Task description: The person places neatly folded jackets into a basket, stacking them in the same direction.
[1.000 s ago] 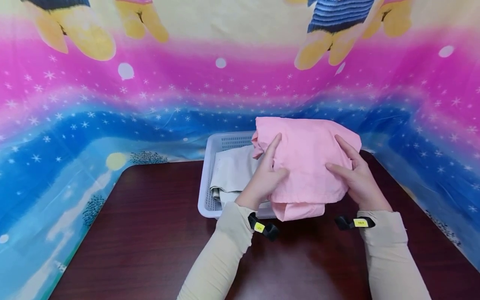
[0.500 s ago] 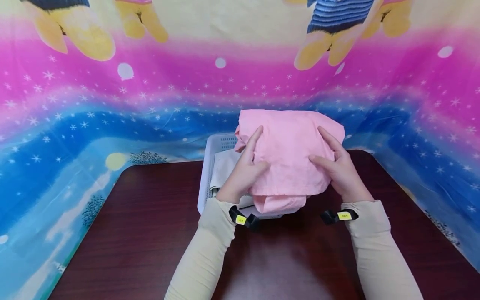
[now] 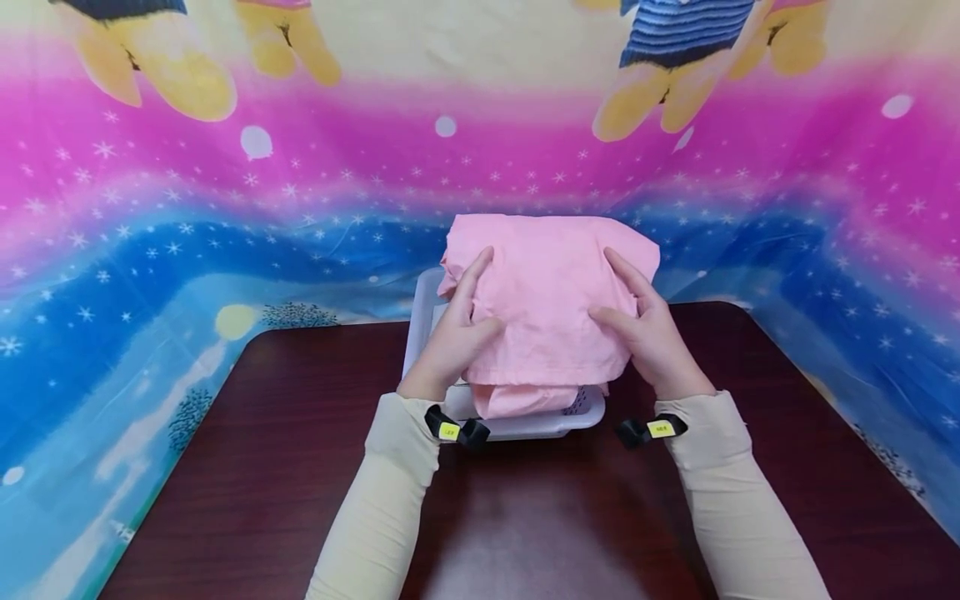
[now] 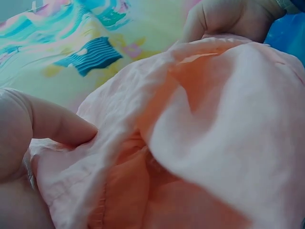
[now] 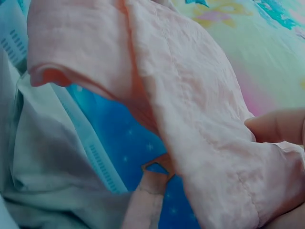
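Note:
A folded pink garment [image 3: 547, 308] is raised over a white plastic basket [image 3: 517, 428] in the head view. My left hand [image 3: 456, 337] grips its left side and my right hand [image 3: 654, 337] its right side, thumbs on the near face. Part of the garment's lower layer hangs loose below the fold. In the left wrist view the garment [image 4: 248, 129] gapes between its layers, and a thumb presses its edge. The right wrist view shows a pale folded cloth [image 5: 47, 148] in the basket below, and a pink strap [image 5: 145, 200] with a ring dangling. The garment hides most of the basket.
The dark brown table [image 3: 300, 467] extends around the basket. Behind it hangs a patterned curtain [image 3: 360, 183] in pink and blue, which also runs along both sides. Black straps with yellow labels circle both wrists.
Both hands have carried the pink garment leftward and slightly up, so it now covers more of the basket. The pale cloth seen earlier is mostly hidden in the head view.

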Action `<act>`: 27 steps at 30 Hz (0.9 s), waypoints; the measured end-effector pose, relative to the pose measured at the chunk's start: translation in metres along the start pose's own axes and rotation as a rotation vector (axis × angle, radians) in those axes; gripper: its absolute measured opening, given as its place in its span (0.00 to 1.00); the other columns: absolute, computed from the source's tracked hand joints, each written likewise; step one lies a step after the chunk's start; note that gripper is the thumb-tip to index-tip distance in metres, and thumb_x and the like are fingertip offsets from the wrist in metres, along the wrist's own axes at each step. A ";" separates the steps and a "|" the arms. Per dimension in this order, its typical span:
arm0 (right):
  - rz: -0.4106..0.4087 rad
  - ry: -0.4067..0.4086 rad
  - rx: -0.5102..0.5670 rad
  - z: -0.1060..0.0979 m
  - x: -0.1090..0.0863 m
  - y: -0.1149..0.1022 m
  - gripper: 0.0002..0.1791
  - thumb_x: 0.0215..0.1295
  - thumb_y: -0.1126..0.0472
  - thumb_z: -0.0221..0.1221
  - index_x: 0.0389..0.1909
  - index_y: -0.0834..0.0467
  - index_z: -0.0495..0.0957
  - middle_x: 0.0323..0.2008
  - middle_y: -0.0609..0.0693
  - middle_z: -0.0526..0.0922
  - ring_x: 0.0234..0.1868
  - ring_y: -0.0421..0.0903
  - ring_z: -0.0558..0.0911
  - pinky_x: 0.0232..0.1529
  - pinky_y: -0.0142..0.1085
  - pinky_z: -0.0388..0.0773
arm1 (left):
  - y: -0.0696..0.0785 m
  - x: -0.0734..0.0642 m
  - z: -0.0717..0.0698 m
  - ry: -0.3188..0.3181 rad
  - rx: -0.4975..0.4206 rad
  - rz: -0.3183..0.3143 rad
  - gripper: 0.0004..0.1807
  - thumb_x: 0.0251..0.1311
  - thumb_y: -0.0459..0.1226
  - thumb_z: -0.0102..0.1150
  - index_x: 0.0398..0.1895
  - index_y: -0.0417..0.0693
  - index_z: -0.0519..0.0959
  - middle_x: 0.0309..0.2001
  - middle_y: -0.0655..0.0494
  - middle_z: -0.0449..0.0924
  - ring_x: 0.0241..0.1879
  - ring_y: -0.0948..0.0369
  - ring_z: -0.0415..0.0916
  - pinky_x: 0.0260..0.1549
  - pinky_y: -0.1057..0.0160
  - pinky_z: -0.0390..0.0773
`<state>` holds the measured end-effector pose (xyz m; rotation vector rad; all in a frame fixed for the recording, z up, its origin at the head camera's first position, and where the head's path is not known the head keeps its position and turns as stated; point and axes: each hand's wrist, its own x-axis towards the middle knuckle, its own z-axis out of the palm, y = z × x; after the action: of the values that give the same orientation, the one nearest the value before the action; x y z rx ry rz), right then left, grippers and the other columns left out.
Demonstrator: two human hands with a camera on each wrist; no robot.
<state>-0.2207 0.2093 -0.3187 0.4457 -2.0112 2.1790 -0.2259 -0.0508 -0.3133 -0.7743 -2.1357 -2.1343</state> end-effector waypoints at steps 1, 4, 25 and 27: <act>-0.002 -0.004 -0.003 0.002 0.000 0.000 0.43 0.67 0.74 0.59 0.79 0.46 0.59 0.78 0.50 0.53 0.72 0.51 0.61 0.55 0.25 0.75 | 0.000 -0.001 -0.002 0.002 -0.006 0.007 0.50 0.60 0.21 0.52 0.81 0.70 0.52 0.79 0.69 0.45 0.74 0.60 0.49 0.49 0.60 0.74; -0.011 -0.013 -0.011 0.009 0.002 -0.002 0.43 0.66 0.75 0.58 0.79 0.46 0.60 0.78 0.49 0.54 0.71 0.51 0.62 0.56 0.25 0.75 | 0.002 -0.002 -0.008 0.010 -0.033 0.022 0.51 0.59 0.20 0.52 0.81 0.67 0.52 0.79 0.68 0.44 0.74 0.60 0.50 0.46 0.64 0.76; 0.022 -0.059 -0.131 0.033 0.007 0.027 0.43 0.66 0.73 0.59 0.79 0.46 0.59 0.78 0.44 0.54 0.75 0.46 0.57 0.58 0.27 0.71 | -0.030 -0.018 -0.046 0.023 0.094 -0.025 0.49 0.61 0.23 0.54 0.80 0.70 0.54 0.79 0.71 0.45 0.76 0.60 0.45 0.62 0.52 0.69; 0.035 -0.065 -0.144 0.033 0.007 0.031 0.43 0.66 0.73 0.59 0.79 0.45 0.59 0.79 0.43 0.54 0.76 0.45 0.56 0.59 0.27 0.70 | -0.036 -0.018 -0.048 0.019 0.091 -0.042 0.49 0.60 0.23 0.54 0.80 0.70 0.54 0.79 0.70 0.44 0.76 0.60 0.44 0.61 0.53 0.69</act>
<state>-0.2325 0.1726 -0.3438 0.4706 -2.2081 2.0458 -0.2381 -0.0996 -0.3506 -0.7048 -2.2411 -2.0387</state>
